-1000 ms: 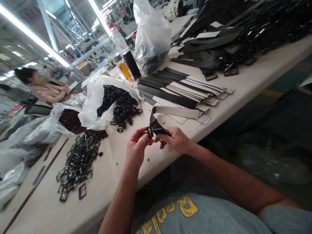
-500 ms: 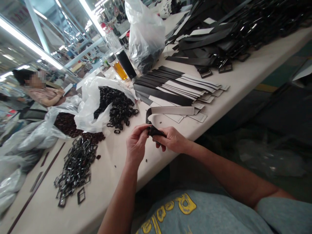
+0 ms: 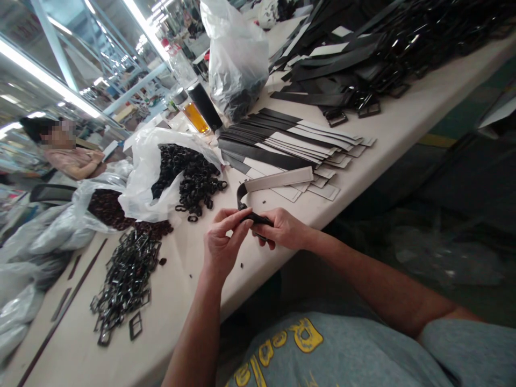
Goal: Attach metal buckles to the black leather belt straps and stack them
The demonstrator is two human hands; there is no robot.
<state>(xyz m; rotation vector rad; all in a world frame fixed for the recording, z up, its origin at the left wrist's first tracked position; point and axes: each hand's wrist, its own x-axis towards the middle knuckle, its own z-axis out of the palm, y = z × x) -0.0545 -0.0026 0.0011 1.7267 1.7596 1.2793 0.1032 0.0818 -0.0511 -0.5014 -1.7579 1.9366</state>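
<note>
A dark strap [image 3: 278,179] with a pale underside curls up from my hands over the table edge side. My right hand [image 3: 282,230] is closed around its folded dark part. Thumb and fingers of my left hand [image 3: 226,236] pinch the same strap at its bend. Beyond them lies a row of dark straps with pale ends [image 3: 278,142]. Black loops [image 3: 197,183] spill from a plastic bag to the left of the straps. Metal buckles [image 3: 127,274] form a heap at the left, with one buckle [image 3: 136,325] lying apart.
Brown loops [image 3: 108,207] fill another bag. A tied plastic bag [image 3: 237,54], a bottle of amber liquid [image 3: 195,115] and a black flask [image 3: 205,105] stand at the back. Buckled straps [image 3: 363,80] pile up at the right. A person [image 3: 72,156] sits across the table [image 3: 169,312].
The free end of the strap has shifted slightly left and tilted upward. My left hand's fingers have moved over the top of the bend, and the view has shifted a little.
</note>
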